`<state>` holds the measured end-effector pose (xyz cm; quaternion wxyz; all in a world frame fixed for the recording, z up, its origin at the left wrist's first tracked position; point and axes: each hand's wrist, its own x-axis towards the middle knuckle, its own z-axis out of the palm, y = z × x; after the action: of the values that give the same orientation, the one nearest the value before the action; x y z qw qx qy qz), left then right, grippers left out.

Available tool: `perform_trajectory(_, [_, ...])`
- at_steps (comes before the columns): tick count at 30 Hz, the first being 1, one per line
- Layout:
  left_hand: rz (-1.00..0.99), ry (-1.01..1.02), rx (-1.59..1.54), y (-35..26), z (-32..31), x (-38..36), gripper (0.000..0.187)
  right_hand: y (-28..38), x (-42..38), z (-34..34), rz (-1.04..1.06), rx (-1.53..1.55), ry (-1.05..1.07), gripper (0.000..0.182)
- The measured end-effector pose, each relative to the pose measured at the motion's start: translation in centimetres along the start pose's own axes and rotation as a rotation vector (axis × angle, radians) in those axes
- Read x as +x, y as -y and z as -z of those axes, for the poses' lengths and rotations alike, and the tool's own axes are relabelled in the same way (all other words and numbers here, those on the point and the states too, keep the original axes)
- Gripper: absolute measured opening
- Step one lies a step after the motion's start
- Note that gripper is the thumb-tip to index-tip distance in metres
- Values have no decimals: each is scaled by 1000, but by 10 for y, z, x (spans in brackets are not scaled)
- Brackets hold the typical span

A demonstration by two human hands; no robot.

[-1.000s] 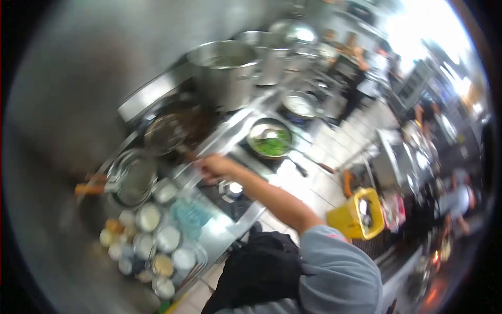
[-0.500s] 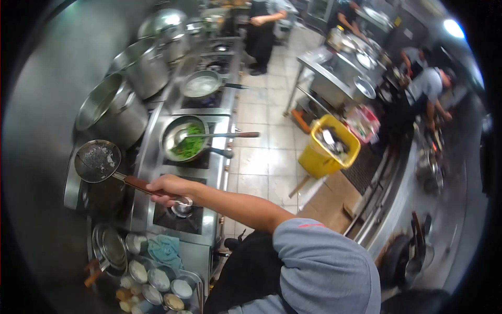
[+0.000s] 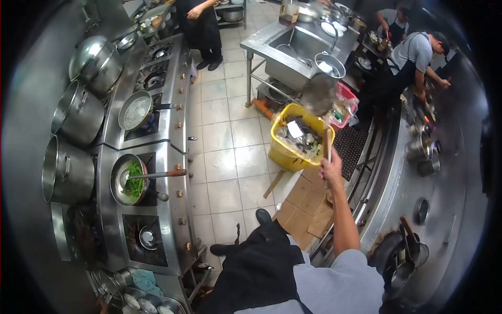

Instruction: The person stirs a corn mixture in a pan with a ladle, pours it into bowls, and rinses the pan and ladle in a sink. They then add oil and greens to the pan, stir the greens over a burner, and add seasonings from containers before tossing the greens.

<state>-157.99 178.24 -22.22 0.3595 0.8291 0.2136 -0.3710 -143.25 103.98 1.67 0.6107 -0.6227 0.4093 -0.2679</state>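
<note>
My right hand (image 3: 331, 168) is closed around the wooden handle of a round mesh skimmer (image 3: 318, 93). The skimmer's head is blurred by motion, above the back rim of a yellow bin (image 3: 281, 148) that holds a plastic liner and refuse. Beside the bin stands a smaller pink bin (image 3: 346, 106). On the stove at the left, a pan (image 3: 118, 194) contains green vegetables (image 3: 135, 180), with a wooden-handled ladle (image 3: 166, 174) resting across it. My left hand is out of view.
A second pan (image 3: 135, 111) and large steel pots (image 3: 78, 175) occupy the stove (image 3: 172, 230) side. Ahead is a steel sink table (image 3: 256, 43). Flattened cardboard (image 3: 298, 206) lies on the floor. Other people stand ahead and at a right-hand counter (image 3: 384, 209).
My right hand has swung the skimmer from over the stove side across to the yellow bin. The view has turned, and my shoes now show on the floor.
</note>
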Motion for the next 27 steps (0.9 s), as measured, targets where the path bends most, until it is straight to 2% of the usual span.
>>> perform_trajectory(1, [-11, 2, 8, -1, -3, -3, 7, 4, 11, 17, 17, -92, -42, 65])
perform_trajectory(3, [-69, -7, 33, 0, -4, -1, 7, -32, 52, 22, 579, -403, -371, 67])
perform_trajectory(5, [-237, -40, 75, 0, -8, 11, 7, -73, 83, 15, 586, -656, -604, 72])
perform_trajectory(6, [-433, -99, 89, 4, -10, 14, 7, -94, 90, 13, 327, -795, -526, 79])
perform_trajectory(7, [-369, -123, 133, 8, -18, 6, 11, -130, 107, 19, 406, -930, -449, 77])
perform_trajectory(8, [-153, -7, -216, -122, -1, -62, 19, -161, 124, 22, 500, -1043, -352, 75])
perform_trajectory(9, [-54, -114, -40, -127, -5, -62, 28, -176, 126, 15, 151, -1214, -420, 82])
perform_trajectory(10, [-99, -217, 102, -106, -13, -45, 32, -171, 125, 13, 19, -1078, -379, 84])
perform_trajectory(11, [-64, -215, 88, -175, 0, -77, 36, -133, 92, -3, -4, -920, -317, 84])
perform_trajectory(12, [-61, -268, -91, -162, -8, -64, 39, -174, 88, 0, 363, -544, -377, 85])
perform_trajectory(13, [-21, -275, -155, -172, -6, -61, 30, -167, 63, -10, 213, -520, -312, 79])
perform_trajectory(14, [-136, -297, -300, -184, -8, -62, 23, -195, 51, -15, 554, -471, -257, 59])
perform_trajectory(16, [-331, -318, -569, -228, -8, -67, 10, -164, -23, -37, -117, -72, 259, 44])
perform_trajectory(18, [-471, -209, -669, -256, -9, -55, 13, -105, -116, -101, -56, 116, 488, 36])
perform_trajectory(19, [-547, -128, -631, -277, -2, -55, 16, -86, -150, -129, -64, 120, 558, 36])
perform_trajectory(21, [-638, -75, -517, -318, 25, -66, 24, -58, -208, -183, -73, 102, 878, 33])
perform_trajectory(23, [-712, -66, -587, -338, 57, -76, 29, -57, -255, -239, 19, -41, 1134, 29])
perform_trajectory(25, [-720, -110, -618, -340, 104, -95, 34, 15, -343, -298, 121, -107, 1360, 27])
perform_trajectory(27, [-686, -120, -935, -305, 139, -86, 33, -18, -390, -353, 697, 36, 1613, 31])
